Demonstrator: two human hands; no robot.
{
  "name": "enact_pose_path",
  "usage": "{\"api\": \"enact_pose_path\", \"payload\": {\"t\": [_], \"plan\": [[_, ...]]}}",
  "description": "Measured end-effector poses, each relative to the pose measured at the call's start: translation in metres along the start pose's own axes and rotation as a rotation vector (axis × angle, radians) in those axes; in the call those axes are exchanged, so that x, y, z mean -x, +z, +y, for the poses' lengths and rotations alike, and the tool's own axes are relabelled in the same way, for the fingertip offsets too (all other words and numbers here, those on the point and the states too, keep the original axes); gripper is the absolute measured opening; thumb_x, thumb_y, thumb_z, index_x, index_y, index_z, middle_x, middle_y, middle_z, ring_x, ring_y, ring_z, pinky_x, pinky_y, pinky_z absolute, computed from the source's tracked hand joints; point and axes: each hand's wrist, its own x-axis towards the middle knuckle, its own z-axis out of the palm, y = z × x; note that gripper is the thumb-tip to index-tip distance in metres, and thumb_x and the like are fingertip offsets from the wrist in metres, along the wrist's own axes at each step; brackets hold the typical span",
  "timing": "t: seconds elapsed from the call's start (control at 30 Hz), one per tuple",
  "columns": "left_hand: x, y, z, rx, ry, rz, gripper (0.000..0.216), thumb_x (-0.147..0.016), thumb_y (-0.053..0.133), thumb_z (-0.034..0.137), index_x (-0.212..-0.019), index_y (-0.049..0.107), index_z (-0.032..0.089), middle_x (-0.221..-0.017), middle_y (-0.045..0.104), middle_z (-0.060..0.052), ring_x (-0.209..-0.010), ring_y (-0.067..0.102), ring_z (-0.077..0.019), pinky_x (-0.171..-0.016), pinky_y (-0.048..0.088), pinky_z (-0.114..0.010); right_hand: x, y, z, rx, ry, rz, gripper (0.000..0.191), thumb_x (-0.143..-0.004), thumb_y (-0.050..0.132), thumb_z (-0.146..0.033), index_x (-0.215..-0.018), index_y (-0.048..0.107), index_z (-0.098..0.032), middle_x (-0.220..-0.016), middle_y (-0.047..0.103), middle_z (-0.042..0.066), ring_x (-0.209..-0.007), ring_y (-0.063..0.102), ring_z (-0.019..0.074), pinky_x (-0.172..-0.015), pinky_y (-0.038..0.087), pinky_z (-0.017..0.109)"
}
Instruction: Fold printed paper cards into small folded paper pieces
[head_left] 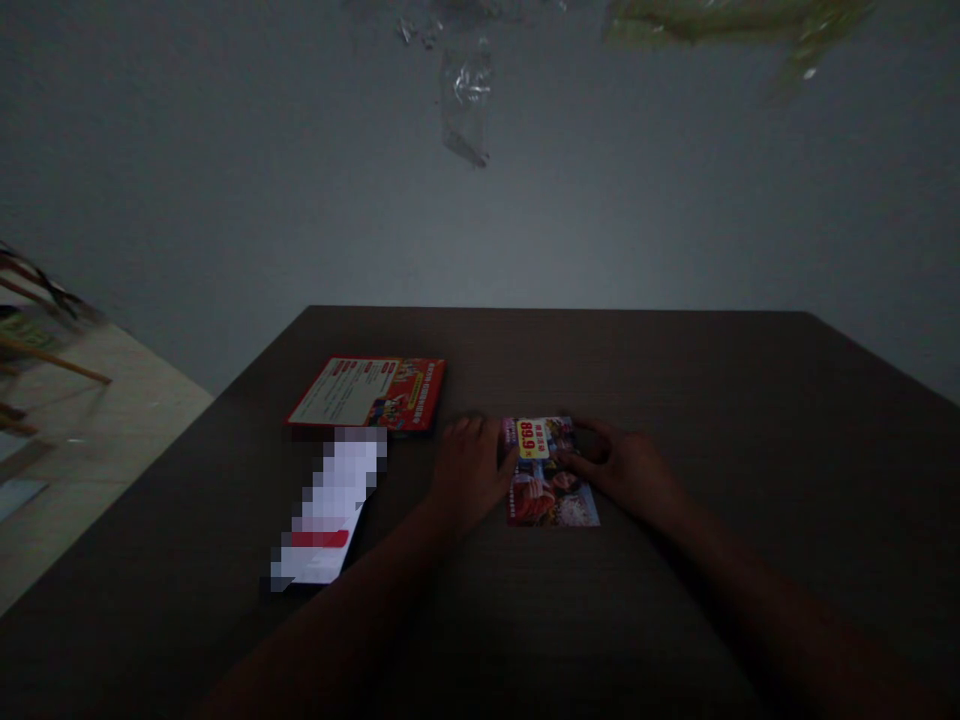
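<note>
Dim room, dark wooden table (750,420), nothing on it holds anything else, only flat paper items. Small leaflet (551,480) lies flat near the table's middle, glossy, colourful food photos, yellow price patch near its far edge. Left hand (469,470) rests palm-down on the leaflet's left edge; right hand (626,470) presses on its right side, fingers flat on the paper, neither curled around it. Left of it lies a white envelope (330,510) with a red stripe, print blurred. Farther left, a red flyer (369,392) lies flat.
</note>
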Motion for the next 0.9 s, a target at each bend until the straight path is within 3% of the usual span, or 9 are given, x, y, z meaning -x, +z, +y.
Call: {"api": "enact_pose_path", "payload": {"t": [0.1,0.37,0.9], "plan": [[0.001,-0.004,0.003,0.018,0.047,0.014,0.019,-0.085,0.050,0.032,-0.094,0.055,0.016,-0.092,0.057,-0.008,-0.091,0.050,-0.0241,-0.079,0.039,-0.038,0.000,0.000,0.004,-0.061,-0.019,0.019,0.048,-0.075,0.063,-0.046,-0.114,0.062,-0.017,-0.068,0.070,0.004,-0.058,0.065,0.0195,-0.052,0.047,0.029],[0.004,-0.003,0.004,0.187,0.413,-0.069,0.025,-0.085,0.050,0.022,-0.108,0.058,0.021,-0.115,0.055,-0.006,-0.111,0.045,-0.0227,-0.096,0.034,-0.039,-0.004,0.007,0.020,-0.252,-0.176,0.035,0.020,-0.075,0.066,-0.032,-0.093,0.070,-0.024,-0.086,0.073,0.003,-0.077,0.069,0.0210,-0.071,0.055,0.035],[0.003,0.000,0.000,0.221,0.428,-0.099,0.023,-0.085,0.052,0.023,-0.105,0.062,0.024,-0.113,0.056,-0.004,-0.112,0.046,-0.0227,-0.097,0.033,-0.042,-0.005,0.013,0.038,-0.289,-0.244,0.037,0.016,-0.077,0.065,-0.031,-0.090,0.072,-0.027,-0.090,0.074,0.002,-0.082,0.070,0.0200,-0.076,0.056,0.036]]}}
